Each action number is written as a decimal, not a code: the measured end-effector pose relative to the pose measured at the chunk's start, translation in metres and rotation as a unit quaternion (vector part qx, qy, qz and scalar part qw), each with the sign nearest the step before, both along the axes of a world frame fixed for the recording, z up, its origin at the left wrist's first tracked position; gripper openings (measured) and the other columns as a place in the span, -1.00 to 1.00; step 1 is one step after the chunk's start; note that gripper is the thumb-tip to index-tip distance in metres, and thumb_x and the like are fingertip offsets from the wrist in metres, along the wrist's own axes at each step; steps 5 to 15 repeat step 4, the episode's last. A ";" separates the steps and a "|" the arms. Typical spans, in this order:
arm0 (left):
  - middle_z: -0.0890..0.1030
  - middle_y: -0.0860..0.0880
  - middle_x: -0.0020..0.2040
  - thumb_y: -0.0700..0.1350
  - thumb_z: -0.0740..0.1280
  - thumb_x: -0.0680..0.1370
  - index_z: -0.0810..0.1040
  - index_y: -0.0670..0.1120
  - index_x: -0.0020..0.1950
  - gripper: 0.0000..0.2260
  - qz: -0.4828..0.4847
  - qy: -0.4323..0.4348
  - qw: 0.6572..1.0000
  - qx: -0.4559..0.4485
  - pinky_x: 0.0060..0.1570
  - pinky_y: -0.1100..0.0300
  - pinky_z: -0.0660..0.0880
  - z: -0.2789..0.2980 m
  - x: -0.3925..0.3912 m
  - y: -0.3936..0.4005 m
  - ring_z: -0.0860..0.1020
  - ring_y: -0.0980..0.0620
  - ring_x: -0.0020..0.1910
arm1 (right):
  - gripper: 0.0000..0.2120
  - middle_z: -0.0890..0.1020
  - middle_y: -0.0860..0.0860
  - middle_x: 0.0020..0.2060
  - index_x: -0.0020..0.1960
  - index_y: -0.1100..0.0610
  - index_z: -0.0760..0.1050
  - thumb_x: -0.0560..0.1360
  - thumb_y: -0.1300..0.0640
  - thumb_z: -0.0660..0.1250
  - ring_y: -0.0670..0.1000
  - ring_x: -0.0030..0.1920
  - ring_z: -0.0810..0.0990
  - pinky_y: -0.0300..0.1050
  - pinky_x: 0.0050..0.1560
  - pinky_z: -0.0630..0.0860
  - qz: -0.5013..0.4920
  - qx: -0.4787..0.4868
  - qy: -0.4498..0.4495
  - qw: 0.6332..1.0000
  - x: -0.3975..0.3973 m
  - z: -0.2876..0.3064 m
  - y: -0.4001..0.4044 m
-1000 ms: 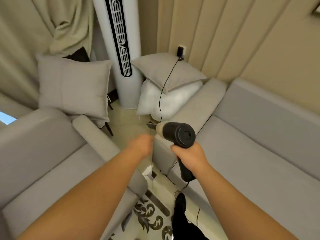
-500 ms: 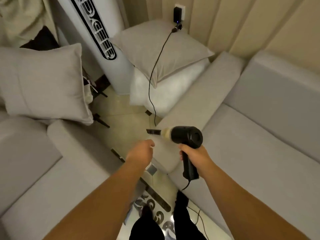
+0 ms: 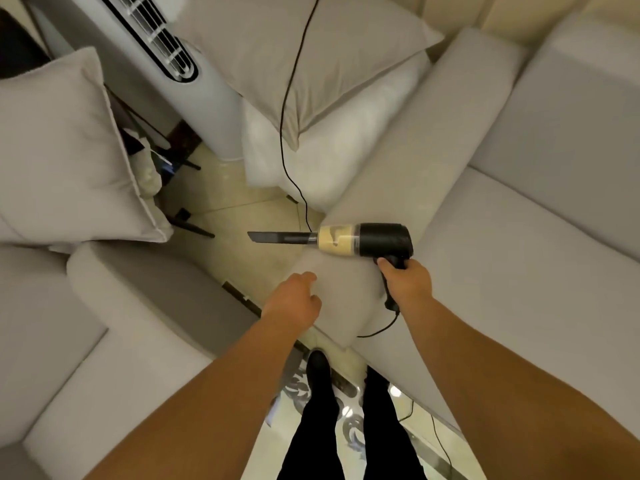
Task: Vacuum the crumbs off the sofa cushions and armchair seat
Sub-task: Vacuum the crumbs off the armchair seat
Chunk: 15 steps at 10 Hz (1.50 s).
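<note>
Head view: vacuuming looks not yet begun.
Right hand (image 3: 408,284) grips the handheld vacuum (image 3: 349,241) in the air above the sofa (image 3: 519,271) armrest, nozzle touching nothing; left hand (image 3: 294,303), loosely curled, holds nothing. Sofa and armchair (image 3: 104,341) seats both remain, apparently.

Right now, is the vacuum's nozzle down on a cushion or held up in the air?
In the air. The right hand holds the handheld vacuum level, its nozzle over the floor, touching no cushion.

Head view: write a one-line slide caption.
Right hand grips a corded handheld vacuum above the sofa armrest; left hand hovers loosely curled, holding nothing.
</note>
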<state>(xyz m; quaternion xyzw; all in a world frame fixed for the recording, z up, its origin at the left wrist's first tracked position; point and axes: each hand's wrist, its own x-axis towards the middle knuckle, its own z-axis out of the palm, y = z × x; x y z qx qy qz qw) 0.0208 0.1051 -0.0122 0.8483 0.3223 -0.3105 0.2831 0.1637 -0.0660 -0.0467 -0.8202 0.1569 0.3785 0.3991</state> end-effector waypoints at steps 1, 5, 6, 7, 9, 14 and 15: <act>0.44 -0.07 0.47 -0.04 0.23 0.68 0.22 0.04 0.64 -0.49 0.019 -0.003 1.000 -0.014 0.32 -0.03 0.50 0.000 -0.006 0.001 0.48 -0.12 0.37 | -0.73 0.60 0.03 -0.12 0.13 0.09 0.55 0.60 -0.09 0.42 -0.03 -0.19 0.55 -0.15 -0.28 0.45 0.014 -0.001 -0.001 1.000 -0.001 -0.002 0.001; 0.44 -0.05 0.47 -0.06 0.26 0.69 0.23 0.02 0.65 -0.48 0.087 -0.045 0.994 -0.048 0.39 0.04 0.44 0.027 -0.017 0.013 0.46 -0.06 0.40 | -0.64 0.62 0.16 0.13 0.35 0.17 0.49 0.66 -0.02 0.35 0.06 -0.07 0.56 -0.05 -0.01 0.48 0.111 -0.036 0.032 0.993 0.006 0.027 0.000; 0.44 -0.05 0.47 -0.06 0.26 0.69 0.23 0.02 0.65 -0.48 0.087 -0.045 0.994 -0.048 0.39 0.04 0.44 0.027 -0.017 0.013 0.46 -0.06 0.40 | -0.64 0.62 0.16 0.13 0.35 0.17 0.49 0.66 -0.02 0.35 0.06 -0.07 0.56 -0.05 -0.01 0.48 0.111 -0.036 0.032 0.993 0.006 0.027 0.000; 0.44 -0.05 0.47 -0.06 0.26 0.69 0.23 0.02 0.65 -0.48 0.087 -0.045 0.994 -0.048 0.39 0.04 0.44 0.027 -0.017 0.013 0.46 -0.06 0.40 | -0.64 0.62 0.16 0.13 0.35 0.17 0.49 0.66 -0.02 0.35 0.06 -0.07 0.56 -0.05 -0.01 0.48 0.111 -0.036 0.032 0.993 0.006 0.027 0.000; 0.44 -0.05 0.47 -0.06 0.26 0.69 0.23 0.02 0.65 -0.48 0.087 -0.045 0.994 -0.048 0.39 0.04 0.44 0.027 -0.017 0.013 0.46 -0.06 0.40 | -0.64 0.62 0.16 0.13 0.35 0.17 0.49 0.66 -0.02 0.35 0.06 -0.07 0.56 -0.05 -0.01 0.48 0.111 -0.036 0.032 0.993 0.006 0.027 0.000; 0.44 -0.05 0.47 -0.06 0.26 0.69 0.23 0.02 0.65 -0.48 0.087 -0.045 0.994 -0.048 0.39 0.04 0.44 0.027 -0.017 0.013 0.46 -0.06 0.40 | -0.64 0.62 0.16 0.13 0.35 0.17 0.49 0.66 -0.02 0.35 0.06 -0.07 0.56 -0.05 -0.01 0.48 0.111 -0.036 0.032 0.993 0.006 0.027 0.000; 0.44 -0.05 0.47 -0.06 0.26 0.69 0.23 0.02 0.65 -0.48 0.087 -0.045 0.994 -0.048 0.39 0.04 0.44 0.027 -0.017 0.013 0.46 -0.06 0.40 | -0.64 0.62 0.16 0.13 0.35 0.17 0.49 0.66 -0.02 0.35 0.06 -0.07 0.56 -0.05 -0.01 0.48 0.111 -0.036 0.032 0.993 0.006 0.027 0.000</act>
